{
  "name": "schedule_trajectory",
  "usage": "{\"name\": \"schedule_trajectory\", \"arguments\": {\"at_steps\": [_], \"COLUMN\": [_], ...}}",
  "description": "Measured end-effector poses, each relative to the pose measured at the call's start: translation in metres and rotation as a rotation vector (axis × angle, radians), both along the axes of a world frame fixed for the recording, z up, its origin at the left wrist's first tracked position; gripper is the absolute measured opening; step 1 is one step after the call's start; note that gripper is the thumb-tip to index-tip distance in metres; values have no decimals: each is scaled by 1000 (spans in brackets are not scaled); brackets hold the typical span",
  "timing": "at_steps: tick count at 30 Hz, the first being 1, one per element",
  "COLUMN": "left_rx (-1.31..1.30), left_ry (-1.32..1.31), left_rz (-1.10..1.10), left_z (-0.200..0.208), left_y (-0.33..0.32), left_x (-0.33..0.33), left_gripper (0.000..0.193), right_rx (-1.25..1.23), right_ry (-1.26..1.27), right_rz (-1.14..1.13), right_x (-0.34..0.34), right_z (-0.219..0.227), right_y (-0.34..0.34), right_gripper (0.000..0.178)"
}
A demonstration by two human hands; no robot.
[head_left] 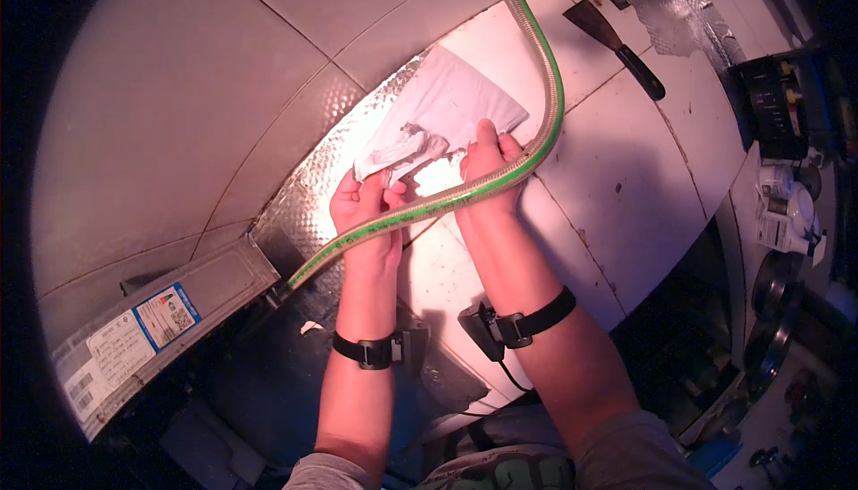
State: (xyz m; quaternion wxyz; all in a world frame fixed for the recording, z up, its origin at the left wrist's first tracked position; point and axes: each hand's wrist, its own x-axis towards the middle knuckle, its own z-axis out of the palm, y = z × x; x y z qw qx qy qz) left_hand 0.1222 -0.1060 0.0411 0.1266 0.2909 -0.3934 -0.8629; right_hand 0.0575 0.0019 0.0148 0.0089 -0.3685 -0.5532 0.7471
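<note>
Both hands, left hand (362,209) and right hand (487,168), pinching torn foil sheet (438,124) off tiled wall (626,159); sheet partly peeling, green hose (545,88) crossing.

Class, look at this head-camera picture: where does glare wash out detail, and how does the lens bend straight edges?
Head view: glare bleaches the cloth and tiled counter between left hand and right hand; tile joints curve rimward; corners fall black.

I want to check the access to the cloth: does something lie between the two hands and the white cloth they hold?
Nothing separates them: left hand and right hand both grip the white cloth directly. Only the clear green-striped hose crosses over both hands, below the cloth.
</note>
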Motion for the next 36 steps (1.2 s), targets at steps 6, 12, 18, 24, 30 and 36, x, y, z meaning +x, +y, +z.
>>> {"name": "schedule_trajectory", "arguments": {"at_steps": [6, 12, 18, 24, 30, 36], "left_rx": [-3, -7, -44, -51, -86, -109], "left_ry": [2, 45, 27, 28, 35, -9], "left_rz": [35, 9, -24, -2, -14, 18], "left_z": [2, -4, -7, -1, -3, 0], "left_y": [4, 3, -1, 5, 4, 6], "left_x": [5, 10, 17, 17, 22, 26], "left_gripper": [12, 13, 14, 13, 12, 11], "right_rx": [-52, -159, -137, -127, -136, -118], "right_ry": [-7, 21, 25, 52, 68, 94], "right_rz": [-7, -32, -28, -29, -30, -12], "right_x": [2, 5, 7, 10, 13, 19], "right_z": [0, 2, 4, 5, 13, 14], "right_y": [-1, -1, -1, 0, 0, 1], "right_gripper": [26, 30, 33, 33, 34, 31]}}
